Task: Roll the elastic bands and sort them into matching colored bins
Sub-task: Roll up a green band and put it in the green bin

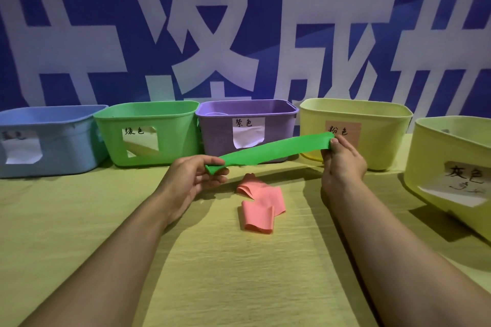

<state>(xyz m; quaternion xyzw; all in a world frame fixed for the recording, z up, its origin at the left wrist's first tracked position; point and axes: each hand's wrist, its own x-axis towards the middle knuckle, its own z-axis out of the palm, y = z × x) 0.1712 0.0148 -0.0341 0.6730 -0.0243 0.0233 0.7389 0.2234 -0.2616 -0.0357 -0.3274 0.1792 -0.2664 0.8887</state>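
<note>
Green band point(268, 150) btwn left hand point(195, 176), right hand point(342, 159)

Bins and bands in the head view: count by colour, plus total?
Blue bin: 1
Green bin: 1
Purple bin: 1
Yellow bins: 2
Green band, stretched between the left hand and right hand: 1
Pink band, lying on the table: 1
Total: 5 bins, 2 bands, 7 things.

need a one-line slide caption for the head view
Left hand and right hand hold a green elastic band stretched above a pink elastic band, before five plastic bins.
</note>
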